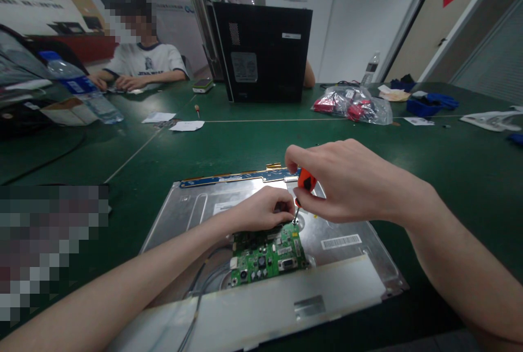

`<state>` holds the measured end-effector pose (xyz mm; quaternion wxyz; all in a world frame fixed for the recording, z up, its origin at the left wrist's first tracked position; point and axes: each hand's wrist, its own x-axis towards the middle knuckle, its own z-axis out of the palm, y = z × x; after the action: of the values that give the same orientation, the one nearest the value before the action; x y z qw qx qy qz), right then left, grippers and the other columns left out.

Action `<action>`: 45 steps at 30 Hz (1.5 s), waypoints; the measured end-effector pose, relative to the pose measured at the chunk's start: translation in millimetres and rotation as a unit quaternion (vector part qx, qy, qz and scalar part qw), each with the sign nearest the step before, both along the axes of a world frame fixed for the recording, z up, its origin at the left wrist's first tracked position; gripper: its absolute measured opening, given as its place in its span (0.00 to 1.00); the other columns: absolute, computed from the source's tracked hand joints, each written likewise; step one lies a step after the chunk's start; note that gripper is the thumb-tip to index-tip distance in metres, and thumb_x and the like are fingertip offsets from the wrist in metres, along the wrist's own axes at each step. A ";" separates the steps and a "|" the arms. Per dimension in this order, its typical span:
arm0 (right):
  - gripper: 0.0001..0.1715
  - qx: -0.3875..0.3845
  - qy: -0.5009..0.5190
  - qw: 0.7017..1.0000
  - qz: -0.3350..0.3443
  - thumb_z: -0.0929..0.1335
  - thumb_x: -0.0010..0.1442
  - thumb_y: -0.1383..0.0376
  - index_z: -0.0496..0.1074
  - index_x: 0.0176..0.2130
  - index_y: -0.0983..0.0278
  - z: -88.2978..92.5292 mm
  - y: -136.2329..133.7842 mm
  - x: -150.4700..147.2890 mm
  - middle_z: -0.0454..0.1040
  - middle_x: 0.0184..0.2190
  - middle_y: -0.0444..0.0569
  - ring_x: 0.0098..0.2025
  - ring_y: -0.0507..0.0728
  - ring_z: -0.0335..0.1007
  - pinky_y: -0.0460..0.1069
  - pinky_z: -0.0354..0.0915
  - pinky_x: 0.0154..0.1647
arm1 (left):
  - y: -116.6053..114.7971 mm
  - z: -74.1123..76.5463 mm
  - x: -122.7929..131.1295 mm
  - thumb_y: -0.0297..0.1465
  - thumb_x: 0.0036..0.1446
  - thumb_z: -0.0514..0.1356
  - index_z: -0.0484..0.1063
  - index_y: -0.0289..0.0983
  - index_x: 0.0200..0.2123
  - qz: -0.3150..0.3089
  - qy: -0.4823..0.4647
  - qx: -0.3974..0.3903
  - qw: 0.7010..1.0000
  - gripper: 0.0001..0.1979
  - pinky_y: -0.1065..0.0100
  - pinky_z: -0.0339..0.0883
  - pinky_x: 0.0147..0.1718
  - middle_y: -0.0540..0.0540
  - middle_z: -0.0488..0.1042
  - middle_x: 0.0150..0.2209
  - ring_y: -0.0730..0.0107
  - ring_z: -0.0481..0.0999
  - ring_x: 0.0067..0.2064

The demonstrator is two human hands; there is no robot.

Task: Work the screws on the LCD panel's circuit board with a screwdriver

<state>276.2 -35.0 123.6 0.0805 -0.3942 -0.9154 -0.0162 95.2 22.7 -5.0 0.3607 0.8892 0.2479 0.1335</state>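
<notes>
My right hand grips an orange and black screwdriver, its shaft pointing down to a corner of a green circuit board. Beside the screwdriver's tip, my left hand rests over the board's far edge with its fingers curled in. Whatever those fingertips hold, if anything, is hidden. The board lies on the metal back of a display panel, which has a blue strip board along its far edge. Grey cables run from the board's left side across a pale cover strip.
A black computer case stands across the green table. To its right lies a plastic bag with red items. A water bottle leans at the left, near a seated person. Paper pieces lie beyond the panel.
</notes>
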 end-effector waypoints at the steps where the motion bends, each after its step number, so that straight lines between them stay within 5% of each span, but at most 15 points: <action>1: 0.12 0.000 -0.002 1.000 -0.001 0.63 0.61 0.57 0.64 0.39 0.63 -0.1 0.5 0.1 0.71 0.26 0.44 0.23 0.50 0.58 0.47 0.46 0.23 | 0.1 0.0 0.0 0.25 0.53 0.59 0.72 0.34 0.28 -0.002 -0.002 -0.005 1.000 0.02 0.72 0.62 0.29 0.50 0.73 0.27 0.70 0.71 0.29; 5: 0.16 0.006 -0.018 1.000 -0.021 0.61 0.63 0.53 0.65 0.40 0.62 -1.8 2.8 -0.4 0.71 0.25 0.44 0.22 0.50 0.58 0.47 0.45 0.23 | -1.3 2.5 0.0 0.24 0.51 0.60 0.72 0.34 0.30 -0.001 -0.001 -0.013 1.000 0.02 0.71 0.62 0.31 0.49 0.74 0.28 0.70 0.72 0.31; 12: 0.11 -0.013 0.002 1.000 0.008 0.64 0.58 0.63 0.63 0.42 0.64 0.5 -1.1 0.7 0.72 0.29 0.45 0.25 0.50 0.59 0.47 0.47 0.24 | -1.3 3.0 -0.4 0.25 0.52 0.58 0.72 0.34 0.28 -0.001 -0.011 -0.013 1.000 0.03 0.72 0.62 0.31 0.50 0.73 0.27 0.71 0.70 0.30; 19: 0.18 0.008 -0.014 1.000 -0.014 0.62 0.63 0.51 0.65 0.42 0.62 -2.7 3.3 0.6 0.71 0.26 0.44 0.23 0.51 0.60 0.47 0.46 0.23 | -0.8 5.9 -2.2 0.26 0.51 0.60 0.73 0.36 0.32 -0.029 -0.024 -0.026 0.999 0.04 0.69 0.65 0.37 0.49 0.76 0.32 0.68 0.73 0.35; 27: 0.10 -0.003 0.001 1.000 0.007 0.62 0.62 0.61 0.63 0.43 0.64 -0.8 0.2 3.0 0.72 0.29 0.45 0.24 0.50 0.60 0.46 0.47 0.23 | -0.9 2.5 -1.8 0.27 0.50 0.62 0.74 0.35 0.33 -0.011 -0.004 -0.015 1.000 0.05 0.69 0.66 0.36 0.48 0.76 0.33 0.67 0.73 0.36; 33: 0.16 0.014 -0.015 1.000 -0.013 0.62 0.62 0.53 0.63 0.42 0.62 -2.5 3.1 0.6 0.72 0.28 0.44 0.24 0.51 0.61 0.47 0.45 0.23 | -2.2 5.1 -1.7 0.26 0.51 0.62 0.74 0.36 0.32 -0.019 -0.006 -0.037 0.999 0.03 0.69 0.65 0.37 0.49 0.76 0.32 0.68 0.74 0.35; 41: 0.09 -0.014 -0.006 1.000 0.001 0.62 0.61 0.62 0.63 0.43 0.63 -0.4 0.7 1.3 0.73 0.31 0.45 0.26 0.51 0.61 0.47 0.47 0.24 | -0.8 1.4 -1.4 0.27 0.52 0.62 0.74 0.35 0.32 -0.017 -0.002 -0.037 0.999 0.03 0.69 0.65 0.35 0.48 0.76 0.32 0.68 0.73 0.35; 45: 0.13 -0.003 -0.011 1.000 -0.012 0.64 0.61 0.57 0.63 0.41 0.62 -1.5 2.1 1.2 0.72 0.30 0.45 0.25 0.51 0.61 0.47 0.46 0.23 | -1.3 3.7 -1.0 0.26 0.52 0.61 0.73 0.35 0.32 -0.024 -0.010 -0.052 0.998 0.02 0.70 0.65 0.35 0.48 0.76 0.32 0.68 0.73 0.34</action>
<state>277.3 -32.9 122.1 0.0688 -0.4053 -0.9114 -0.0189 94.2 21.4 -1.3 0.4116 0.8736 0.2297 0.1210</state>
